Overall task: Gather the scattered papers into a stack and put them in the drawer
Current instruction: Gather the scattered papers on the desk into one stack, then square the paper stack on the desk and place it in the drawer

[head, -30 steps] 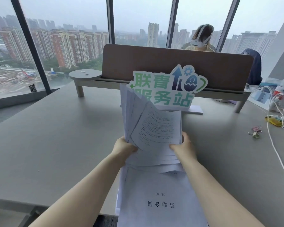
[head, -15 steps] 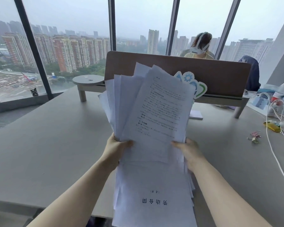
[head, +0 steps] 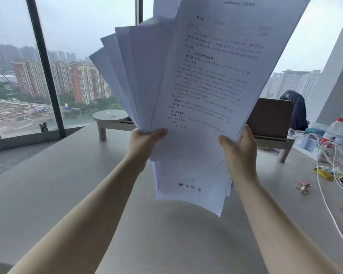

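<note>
A fanned bundle of white printed papers (head: 202, 76) is held upright in the air above the grey table (head: 67, 184), filling the upper middle of the head view. My left hand (head: 145, 142) grips its lower left side, thumb on the front sheet. My right hand (head: 239, 149) grips the lower right side. The sheets spread out to the left at the top, and a lower page with large characters hangs below my hands. No drawer is in view.
A brown divider panel (head: 271, 117) on a low shelf with a round end (head: 110, 116) stands behind the papers. At the right lie white cables (head: 325, 175), a plastic bottle (head: 334, 131), snack wrappers (head: 325, 172) and binder clips (head: 303, 185). Windows run along the far side.
Both hands have lifted the papers off the table and up toward the camera. The bundle now hides the green sign and the person behind the divider.
</note>
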A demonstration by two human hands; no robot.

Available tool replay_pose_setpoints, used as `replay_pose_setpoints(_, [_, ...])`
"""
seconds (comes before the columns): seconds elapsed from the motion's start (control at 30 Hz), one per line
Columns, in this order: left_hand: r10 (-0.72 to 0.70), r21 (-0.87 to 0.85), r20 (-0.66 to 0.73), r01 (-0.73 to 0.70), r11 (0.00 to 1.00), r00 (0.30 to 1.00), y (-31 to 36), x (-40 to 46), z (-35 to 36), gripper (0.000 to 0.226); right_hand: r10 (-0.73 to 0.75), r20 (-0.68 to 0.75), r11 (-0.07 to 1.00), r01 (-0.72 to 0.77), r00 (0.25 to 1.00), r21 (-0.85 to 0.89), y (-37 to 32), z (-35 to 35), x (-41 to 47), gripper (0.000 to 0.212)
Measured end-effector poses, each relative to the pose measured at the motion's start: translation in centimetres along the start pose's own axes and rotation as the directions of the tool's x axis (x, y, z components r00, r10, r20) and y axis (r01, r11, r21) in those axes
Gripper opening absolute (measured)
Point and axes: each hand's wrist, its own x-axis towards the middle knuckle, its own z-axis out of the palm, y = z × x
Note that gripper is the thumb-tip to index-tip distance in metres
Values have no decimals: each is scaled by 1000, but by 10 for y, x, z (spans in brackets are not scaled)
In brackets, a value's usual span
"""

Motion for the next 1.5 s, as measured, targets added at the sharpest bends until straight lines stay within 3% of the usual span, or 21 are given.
replay_pose_setpoints(0.2, [-173,48,14,172,984,985,-44,-27,-16,41,127,30,992,-127,991,-1,28,-5,-32,35])
replay_pose_setpoints(0.4, [-74,12,51,73,997,996,-32,-17,-5,51,99,6,993,-99,995,67,15,-5,-22,32])
replay_pose_setpoints(0.53, [-89,53,79,85,995,993,-44,-18,-8,73,146,34,981,-150,989,121,28,-12,-30,36])
replay_pose_setpoints(0.67, [-114,86,176,100,991,978,-62,-27,-6,56,212,108,975,-217,971,40,43,-13,-42,23])
replay_pose_setpoints(0.87, [-170,171,111,150,974,979,-49,-28,2,22,212,192,971,-229,958,72,37,-16,-39,20])
replay_pose_setpoints(0.97, [-218,225,216,169,960,952,-47,-33,1,28,234,220,968,-248,947,37,43,-13,-42,20])
replay_pose_setpoints(1.07, [-195,271,91,164,949,977,-47,-38,-1,15,230,216,967,-248,949,58,42,-15,-42,24])
replay_pose_setpoints(1.13, [-132,361,13,119,925,991,-41,-36,-4,11,147,118,989,-150,982,13,34,-23,-32,44])
replay_pose_setpoints(1.23, [51,617,35,-62,784,998,-23,-26,-9,15,-154,-48,946,133,987,-295,9,-42,-8,82])
replay_pose_setpoints(1.3, [201,791,127,-222,571,971,-8,-23,-9,18,-332,49,827,316,942,-466,-9,-51,5,92])
replay_pose_setpoints(1.4, [306,870,286,-380,315,908,13,-25,-4,18,-268,209,781,339,940,-525,-20,-54,13,81])
replay_pose_setpoints(1.5, [248,884,406,-447,138,880,27,-29,2,16,-118,261,827,240,958,-509,-4,-58,9,54])
